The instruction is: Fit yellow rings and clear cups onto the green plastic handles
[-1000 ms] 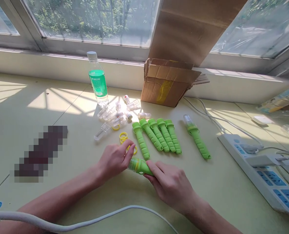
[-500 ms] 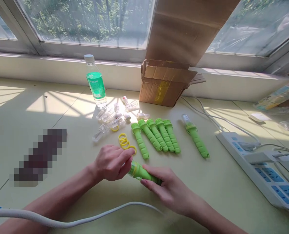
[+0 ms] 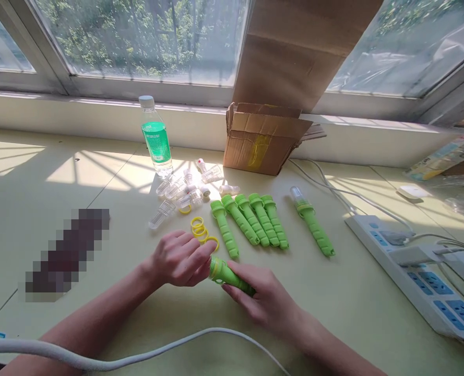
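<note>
Green ribbed plastic handle (image 3: 228,274) lies tilted near the middle of a pale yellow table (image 3: 39,188), held in both hands. Right hand (image 3: 265,298) wraps its fingers around the shaft; left hand (image 3: 179,258) pinches the yellow-ringed end with closed fingers. Just beyond, five more green handles (image 3: 251,224) lie in a row, with loose yellow rings (image 3: 199,228) left of them and clear caps (image 3: 180,192) farther off by a water bottle (image 3: 156,138).

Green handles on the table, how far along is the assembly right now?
Done: one assembled piece, with yellow ring and clear cap, lies apart on the right. In hand: the right hand grips a green handle while the left hand pinches its yellow-ringed end. Left: five bare handles in a row, plus loose yellow rings and clear caps.
</note>
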The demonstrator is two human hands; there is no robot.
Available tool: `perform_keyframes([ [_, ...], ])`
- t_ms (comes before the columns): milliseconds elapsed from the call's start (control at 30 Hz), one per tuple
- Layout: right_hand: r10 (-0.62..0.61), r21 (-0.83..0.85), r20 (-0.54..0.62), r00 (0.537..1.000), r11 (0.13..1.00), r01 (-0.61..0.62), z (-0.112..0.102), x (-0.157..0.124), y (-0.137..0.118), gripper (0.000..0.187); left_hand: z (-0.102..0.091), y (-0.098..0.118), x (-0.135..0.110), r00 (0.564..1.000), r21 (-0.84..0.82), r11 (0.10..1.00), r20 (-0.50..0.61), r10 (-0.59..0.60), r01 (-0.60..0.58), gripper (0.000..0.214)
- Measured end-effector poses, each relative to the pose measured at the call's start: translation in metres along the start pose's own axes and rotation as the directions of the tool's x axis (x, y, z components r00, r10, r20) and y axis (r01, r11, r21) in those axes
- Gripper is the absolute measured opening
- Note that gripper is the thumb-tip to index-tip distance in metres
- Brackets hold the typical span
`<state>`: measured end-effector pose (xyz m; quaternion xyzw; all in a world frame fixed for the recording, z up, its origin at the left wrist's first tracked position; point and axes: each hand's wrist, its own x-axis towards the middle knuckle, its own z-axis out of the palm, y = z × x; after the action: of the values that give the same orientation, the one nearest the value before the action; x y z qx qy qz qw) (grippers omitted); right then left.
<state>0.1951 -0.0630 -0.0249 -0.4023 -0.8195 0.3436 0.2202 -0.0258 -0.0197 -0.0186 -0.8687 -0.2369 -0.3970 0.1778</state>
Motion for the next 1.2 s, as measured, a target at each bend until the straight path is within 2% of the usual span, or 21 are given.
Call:
perform_keyframes([
  [133, -0.066, -0.112, -0.076, 0.995, 0.992, 0.057, 0.002, -0.002, 0.005, 0.027, -0.001, 0.000, 0.001, 0.998, 0.017, 0.998, 0.026, -0.058, 0.058, 0.018],
  [333, -0.105, -0.233, -0.114, 0.988, 0.969, 0.076, 0.000, -0.001, 0.014, 0.038, 0.004, -0.002, 0.001, 0.987, 0.061, 0.989, 0.081, -0.139, 0.134, 0.022],
  [533, -0.181, -0.352, -0.205, 0.962, 0.931, 0.100, -0.001, 0.000, 0.020, 0.038, 0.005, -0.006, 0.001, 0.971, 0.090, 0.972, 0.081, -0.225, 0.218, 0.031],
  [633, -0.181, -0.365, -0.244, 0.953, 0.927, 0.083, -0.004, 0.001, 0.021, 0.039, 0.003, -0.008, 0.000, 0.941, 0.161, 0.938, 0.097, -0.325, 0.307, 0.029],
  [800, -0.153, -0.350, -0.320, 0.935, 0.936, 0.034, -0.008, 0.004, 0.025, 0.042, 0.002, -0.013, 0.001, 0.854, 0.309, 0.842, 0.143, -0.501, 0.442, 0.027],
  [933, -0.135, -0.364, -0.429, 0.893, 0.931, -0.034, -0.012, 0.007, 0.029, 0.042, 0.003, -0.016, 0.002, 0.740, 0.510, 0.719, 0.213, -0.637, 0.472, 0.033],
  [1067, -0.094, -0.393, -0.598, 0.796, 0.900, -0.189, -0.025, 0.009, 0.036, 0.038, 0.003, -0.017, 0.001, 0.601, 0.665, 0.609, 0.290, -0.744, 0.433, 0.040],
  [1200, -0.061, -0.386, -0.747, 0.662, 0.851, -0.358, -0.045, 0.011, 0.053, 0.042, 0.003, -0.017, -0.002, 0.492, 0.690, 0.590, 0.373, -0.786, 0.419, 0.036],
])
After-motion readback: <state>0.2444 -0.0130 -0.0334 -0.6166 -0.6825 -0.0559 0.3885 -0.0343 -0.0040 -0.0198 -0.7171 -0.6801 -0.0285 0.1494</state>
